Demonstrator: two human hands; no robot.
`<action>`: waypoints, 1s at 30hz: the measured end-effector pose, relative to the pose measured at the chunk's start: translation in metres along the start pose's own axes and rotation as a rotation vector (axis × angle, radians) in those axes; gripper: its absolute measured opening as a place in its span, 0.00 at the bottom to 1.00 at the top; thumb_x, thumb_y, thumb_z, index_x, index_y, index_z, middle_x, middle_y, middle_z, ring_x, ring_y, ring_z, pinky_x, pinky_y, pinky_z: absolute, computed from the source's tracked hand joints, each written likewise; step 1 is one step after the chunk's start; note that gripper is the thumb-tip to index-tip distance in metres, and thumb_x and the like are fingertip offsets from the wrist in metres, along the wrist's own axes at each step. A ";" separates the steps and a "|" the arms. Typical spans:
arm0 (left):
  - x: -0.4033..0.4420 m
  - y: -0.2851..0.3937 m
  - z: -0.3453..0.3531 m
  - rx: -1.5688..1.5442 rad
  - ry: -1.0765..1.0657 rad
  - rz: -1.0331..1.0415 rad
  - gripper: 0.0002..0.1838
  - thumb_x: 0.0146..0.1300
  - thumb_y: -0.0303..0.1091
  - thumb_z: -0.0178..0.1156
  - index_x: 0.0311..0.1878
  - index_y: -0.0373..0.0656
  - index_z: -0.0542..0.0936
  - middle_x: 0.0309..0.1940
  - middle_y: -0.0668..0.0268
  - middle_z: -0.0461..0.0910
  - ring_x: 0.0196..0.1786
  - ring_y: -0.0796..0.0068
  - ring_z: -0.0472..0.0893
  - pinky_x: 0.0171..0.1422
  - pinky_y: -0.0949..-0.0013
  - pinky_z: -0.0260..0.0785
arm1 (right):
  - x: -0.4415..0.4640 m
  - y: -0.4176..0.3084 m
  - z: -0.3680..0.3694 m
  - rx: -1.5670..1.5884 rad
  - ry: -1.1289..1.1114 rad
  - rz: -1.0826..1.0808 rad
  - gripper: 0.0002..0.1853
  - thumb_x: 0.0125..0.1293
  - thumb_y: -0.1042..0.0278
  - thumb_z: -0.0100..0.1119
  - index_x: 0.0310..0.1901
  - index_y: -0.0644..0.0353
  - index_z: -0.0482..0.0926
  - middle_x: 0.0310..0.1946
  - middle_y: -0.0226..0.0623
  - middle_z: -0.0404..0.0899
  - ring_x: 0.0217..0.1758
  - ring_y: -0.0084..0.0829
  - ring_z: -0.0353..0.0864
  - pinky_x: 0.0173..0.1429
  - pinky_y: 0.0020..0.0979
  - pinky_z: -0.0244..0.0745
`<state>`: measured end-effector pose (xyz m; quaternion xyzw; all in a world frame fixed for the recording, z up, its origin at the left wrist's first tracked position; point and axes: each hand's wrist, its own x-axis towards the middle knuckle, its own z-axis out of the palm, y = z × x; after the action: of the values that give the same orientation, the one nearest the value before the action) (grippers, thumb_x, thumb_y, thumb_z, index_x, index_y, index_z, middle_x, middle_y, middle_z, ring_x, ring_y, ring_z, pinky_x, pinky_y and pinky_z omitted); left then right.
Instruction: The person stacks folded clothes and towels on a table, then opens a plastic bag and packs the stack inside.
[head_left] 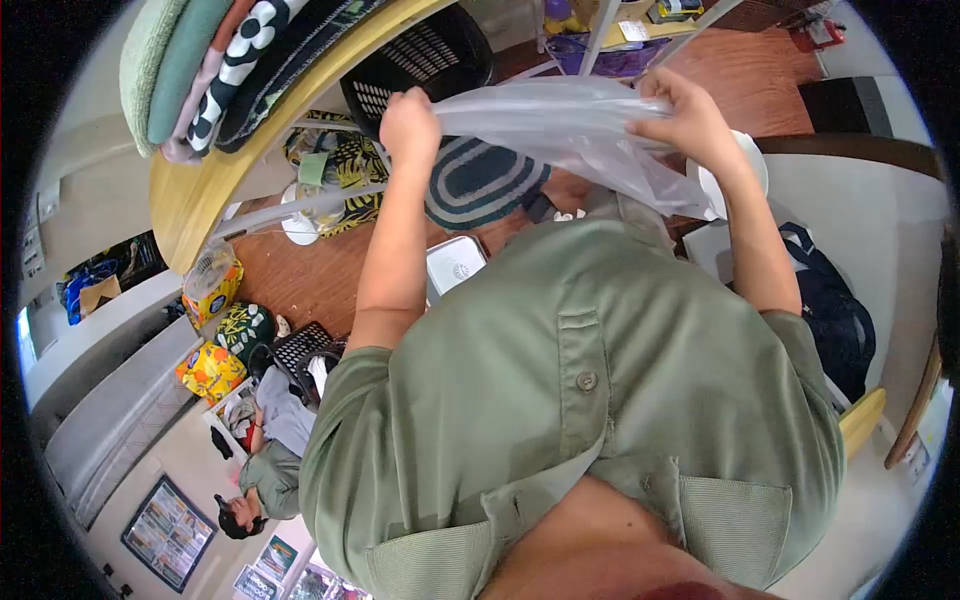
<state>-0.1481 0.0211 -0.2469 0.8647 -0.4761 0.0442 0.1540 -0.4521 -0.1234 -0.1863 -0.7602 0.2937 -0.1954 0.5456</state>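
Observation:
A clear plastic bag (pixel 560 115) is stretched sideways between my two hands, its lower part hanging crumpled toward the right. My left hand (pixel 410 130) is closed in a fist around the bag's left end, beside a black plastic basket (pixel 415 55). On the other side, my right hand (pixel 690 118) pinches the bag's right edge between thumb and fingers. Just below that hand is a round white container (pixel 748 165), partly covered by my forearm and the bag.
Folded fabrics (pixel 215 80) are stacked on a curved wooden shelf (pixel 185 205) at upper left. An oval striped rug (pixel 480 185) and a white box (pixel 456 264) lie below. A dark bag (pixel 830 310) rests at right. Another person (pixel 270 478) is at lower left.

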 end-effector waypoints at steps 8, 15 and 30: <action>-0.050 0.041 0.010 0.026 -0.243 0.100 0.05 0.47 0.27 0.52 0.28 0.45 0.77 0.33 0.56 0.74 0.37 0.53 0.76 0.39 0.54 0.69 | -0.014 0.065 -0.058 -0.051 0.495 0.396 0.11 0.57 0.66 0.52 0.40 0.59 0.76 0.35 0.43 0.77 0.39 0.43 0.77 0.41 0.39 0.71; -0.090 0.044 0.054 0.166 -0.468 -0.012 0.07 0.46 0.29 0.53 0.29 0.45 0.78 0.34 0.57 0.77 0.37 0.54 0.78 0.41 0.56 0.70 | -0.049 0.088 -0.105 1.485 -0.132 0.501 0.09 0.62 0.76 0.44 0.43 0.64 0.69 0.31 0.34 0.76 0.30 0.28 0.74 0.30 0.27 0.69; -0.115 0.022 -0.013 -0.565 -1.060 -0.255 0.10 0.53 0.29 0.60 0.39 0.38 0.77 0.32 0.65 0.78 0.34 0.72 0.75 0.40 0.72 0.68 | -0.024 0.185 -0.143 1.209 0.318 0.885 0.15 0.62 0.77 0.37 0.48 0.74 0.66 0.46 0.51 0.71 0.49 0.39 0.73 0.56 0.41 0.71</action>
<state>-0.2280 0.1067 -0.2553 0.7448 -0.3739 -0.5386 0.1237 -0.6012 -0.2523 -0.3133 -0.1038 0.4877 -0.1926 0.8451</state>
